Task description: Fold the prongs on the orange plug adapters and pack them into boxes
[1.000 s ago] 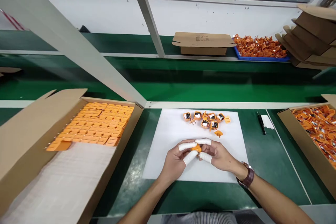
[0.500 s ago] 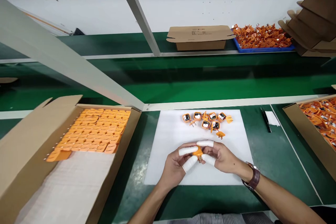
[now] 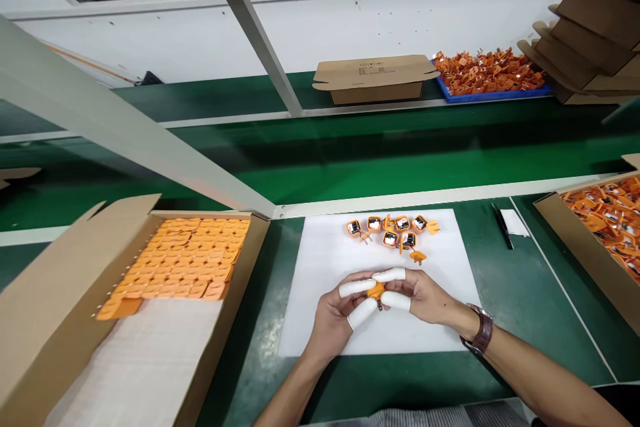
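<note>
Between my two hands is a small orange plug piece (image 3: 376, 290) with metal prongs pointing down. My left hand (image 3: 342, 310) pinches it from the left, and my right hand (image 3: 413, 293) from the right. White finger covers sit on thumb and index finger of both hands, partly hiding the piece. Beneath the hands a white sheet (image 3: 320, 320) lies on the green table. Farther up on it are several loose orange plug pieces (image 3: 390, 238), some open-side up with dark and white insides, others showing prongs.
At left, an open carton (image 3: 235, 293) holds rows of orange pieces and a white liner. To the right are a black pen (image 3: 503, 227) and a carton (image 3: 585, 247) of loose orange parts. A blue tray (image 3: 493, 97) and flat boxes (image 3: 375, 73) stand on the back shelf.
The view has shifted slightly. Both hands stay in place on the orange plug piece, which seems turned a little, with less of its prongs showing.
</note>
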The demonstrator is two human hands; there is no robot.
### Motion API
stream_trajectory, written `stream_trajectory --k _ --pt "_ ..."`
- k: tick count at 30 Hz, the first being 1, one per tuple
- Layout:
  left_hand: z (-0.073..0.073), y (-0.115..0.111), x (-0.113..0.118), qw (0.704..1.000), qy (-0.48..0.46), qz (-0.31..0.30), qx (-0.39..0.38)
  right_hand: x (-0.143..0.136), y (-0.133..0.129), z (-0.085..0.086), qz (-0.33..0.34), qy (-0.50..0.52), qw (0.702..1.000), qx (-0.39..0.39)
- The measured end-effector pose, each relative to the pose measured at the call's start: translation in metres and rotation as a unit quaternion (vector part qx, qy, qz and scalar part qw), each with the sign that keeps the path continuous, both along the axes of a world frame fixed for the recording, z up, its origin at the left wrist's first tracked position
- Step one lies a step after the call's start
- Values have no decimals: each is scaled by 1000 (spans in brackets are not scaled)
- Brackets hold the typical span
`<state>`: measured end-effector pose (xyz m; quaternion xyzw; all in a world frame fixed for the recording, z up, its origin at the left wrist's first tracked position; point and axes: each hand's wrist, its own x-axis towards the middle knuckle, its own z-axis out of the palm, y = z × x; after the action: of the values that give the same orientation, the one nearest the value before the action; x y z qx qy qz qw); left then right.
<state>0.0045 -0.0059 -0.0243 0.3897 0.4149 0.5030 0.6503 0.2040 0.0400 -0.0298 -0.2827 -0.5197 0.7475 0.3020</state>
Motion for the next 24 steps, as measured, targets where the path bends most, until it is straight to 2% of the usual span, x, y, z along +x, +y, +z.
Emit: stream_trajectory --k 10,16,19,24 --pt "1 -2 2 1000 5 -6 5 0 0 6 -10 -16 1000 10" --pt "3 0 5 999 4 -19 -33 -2 -6 -5 -40 -56 996 56" --pt "4 0 6 999 16 -5 -30 -1 -7 -7 -30 -57 996 58" --pt "0 -3 5 999 36 16 -25 2 -4 0 11 -37 998 48"
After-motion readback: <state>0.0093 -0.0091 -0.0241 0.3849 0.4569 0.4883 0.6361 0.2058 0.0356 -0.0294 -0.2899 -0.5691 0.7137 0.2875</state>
